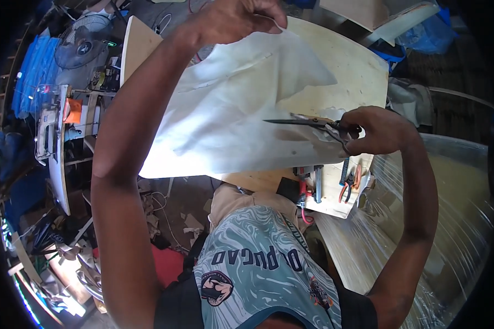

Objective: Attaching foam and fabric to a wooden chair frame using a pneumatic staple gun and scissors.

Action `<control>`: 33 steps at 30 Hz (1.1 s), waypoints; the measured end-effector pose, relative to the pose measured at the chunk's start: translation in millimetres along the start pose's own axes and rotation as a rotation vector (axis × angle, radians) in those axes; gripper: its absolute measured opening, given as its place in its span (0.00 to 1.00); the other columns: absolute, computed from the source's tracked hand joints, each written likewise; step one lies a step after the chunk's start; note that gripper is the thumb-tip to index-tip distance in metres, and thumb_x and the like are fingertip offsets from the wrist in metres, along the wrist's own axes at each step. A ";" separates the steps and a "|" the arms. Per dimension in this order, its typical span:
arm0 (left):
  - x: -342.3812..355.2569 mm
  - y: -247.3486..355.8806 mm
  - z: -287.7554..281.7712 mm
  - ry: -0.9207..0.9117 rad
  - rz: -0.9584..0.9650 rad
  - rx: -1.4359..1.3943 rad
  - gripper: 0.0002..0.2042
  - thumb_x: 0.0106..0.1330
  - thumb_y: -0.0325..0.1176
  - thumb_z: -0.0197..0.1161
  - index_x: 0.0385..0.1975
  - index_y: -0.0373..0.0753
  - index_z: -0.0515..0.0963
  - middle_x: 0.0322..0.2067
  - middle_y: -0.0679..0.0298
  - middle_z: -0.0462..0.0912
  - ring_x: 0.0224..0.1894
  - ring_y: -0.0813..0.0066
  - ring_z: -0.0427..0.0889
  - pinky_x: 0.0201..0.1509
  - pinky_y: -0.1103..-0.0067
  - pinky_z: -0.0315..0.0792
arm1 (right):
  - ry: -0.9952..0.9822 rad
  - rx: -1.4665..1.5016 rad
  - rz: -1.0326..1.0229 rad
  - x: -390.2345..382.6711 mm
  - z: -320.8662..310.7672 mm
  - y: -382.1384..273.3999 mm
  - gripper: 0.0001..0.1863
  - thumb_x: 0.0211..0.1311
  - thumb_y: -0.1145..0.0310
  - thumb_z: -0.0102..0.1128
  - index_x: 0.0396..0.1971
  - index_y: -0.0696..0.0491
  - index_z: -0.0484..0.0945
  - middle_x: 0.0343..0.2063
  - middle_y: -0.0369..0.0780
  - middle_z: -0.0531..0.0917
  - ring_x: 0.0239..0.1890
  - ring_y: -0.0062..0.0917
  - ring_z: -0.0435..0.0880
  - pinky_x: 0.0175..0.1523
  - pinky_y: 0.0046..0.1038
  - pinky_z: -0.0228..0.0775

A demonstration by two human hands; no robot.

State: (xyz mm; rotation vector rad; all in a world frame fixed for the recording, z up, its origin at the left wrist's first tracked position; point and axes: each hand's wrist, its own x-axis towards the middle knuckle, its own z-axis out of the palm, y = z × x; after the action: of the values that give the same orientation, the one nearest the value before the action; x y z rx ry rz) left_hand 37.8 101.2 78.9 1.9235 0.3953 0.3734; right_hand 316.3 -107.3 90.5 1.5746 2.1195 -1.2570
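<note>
My left hand (239, 19), raised at the far end of the wooden worktable (357, 82), pinches the edge of a thin white sheet (225, 126) between thumb and fingers. The sheet hangs wrinkled and spreads over the table toward me. My right hand (376, 129) grips dark metal scissors (296, 122) by the handles at the right side of the sheet, their blades pointing left over it. Just below the sheet on the table's near right part lie pliers (348, 183) and a red clamp-like tool (303, 189).
At left stand a sewing machine (48, 134), a fan (81, 46) and blue wrapped rolls (32, 82). A plastic-wrapped panel (444, 203) leans at right. A pale board (368, 11) and blue plastic (425, 38) are at back right. Cords and scraps (192, 222) litter the floor.
</note>
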 end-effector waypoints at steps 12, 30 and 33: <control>12.9 1.4 9.0 -0.066 0.073 -0.156 0.07 0.62 0.14 0.64 0.36 0.33 0.81 0.36 0.69 0.82 0.39 0.85 0.79 0.43 0.85 0.73 | -0.077 0.001 -0.014 43.7 -14.3 -41.8 0.17 0.52 0.58 0.67 0.27 0.59 0.82 0.22 0.42 0.82 0.24 0.28 0.79 0.36 0.33 0.71; -0.8 70.5 0.3 0.023 0.132 0.051 0.04 0.63 0.19 0.65 0.36 0.33 0.83 0.32 0.66 0.85 0.35 0.83 0.80 0.41 0.84 0.76 | -0.068 -0.152 -0.211 109.0 -9.0 -99.2 0.20 0.54 0.54 0.69 0.26 0.57 0.78 0.23 0.42 0.81 0.27 0.32 0.80 0.38 0.35 0.70; -3.3 97.0 1.4 0.029 0.154 0.199 0.05 0.63 0.18 0.65 0.36 0.33 0.84 0.33 0.65 0.86 0.36 0.82 0.82 0.42 0.83 0.78 | -0.070 -0.140 -0.265 124.5 -4.3 -119.8 0.22 0.54 0.51 0.70 0.25 0.57 0.78 0.23 0.43 0.81 0.27 0.33 0.80 0.38 0.36 0.70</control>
State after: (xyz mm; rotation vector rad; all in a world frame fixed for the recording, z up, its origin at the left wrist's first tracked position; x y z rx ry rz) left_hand 45.1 63.6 168.2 2.1524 0.3132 0.4781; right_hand 163.9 -27.0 76.6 1.2070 2.3722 -1.1876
